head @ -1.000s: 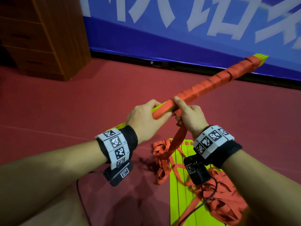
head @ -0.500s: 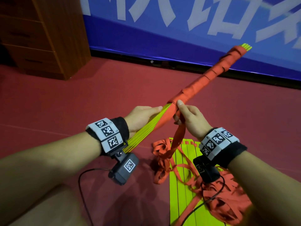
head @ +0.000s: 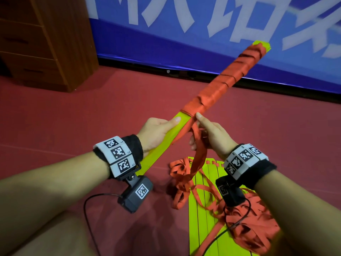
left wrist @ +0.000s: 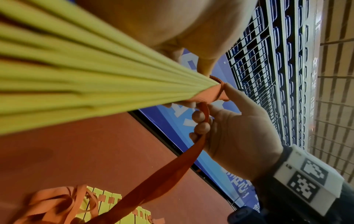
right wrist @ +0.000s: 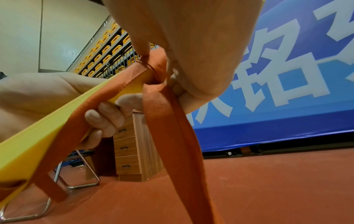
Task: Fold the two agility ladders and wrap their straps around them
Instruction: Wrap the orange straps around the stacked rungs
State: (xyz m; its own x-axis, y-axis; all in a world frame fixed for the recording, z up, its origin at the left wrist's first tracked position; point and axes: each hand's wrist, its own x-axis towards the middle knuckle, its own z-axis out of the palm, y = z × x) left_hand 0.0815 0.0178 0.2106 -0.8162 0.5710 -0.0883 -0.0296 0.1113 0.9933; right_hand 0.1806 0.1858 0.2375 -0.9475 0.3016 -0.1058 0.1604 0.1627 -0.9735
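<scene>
A bundle of yellow ladder rungs (head: 160, 145) slants up to the right in the air, its far half wound in orange strap (head: 227, 78). My left hand (head: 156, 132) grips the bare yellow end, thumb lying along the top. My right hand (head: 206, 133) holds the loose orange strap (head: 198, 154) where the winding ends, fingers curled round it (left wrist: 201, 121). The strap hangs down to an orange heap on the floor. A second ladder (head: 206, 200) lies flat on the floor below my right wrist, yellow rungs side by side under tangled orange straps (head: 254, 228).
Red floor (head: 92, 117) all round. A blue banner (head: 184, 34) runs along the far wall. A wooden drawer cabinet (head: 46, 39) stands at the back left, with a metal folding chair frame (right wrist: 80, 174) beside it. Camera cables trail from both wrists.
The bundle has turned in my left hand, now showing its flat yellow face. My right hand stays at the winding's edge, and the far tip has swung a little.
</scene>
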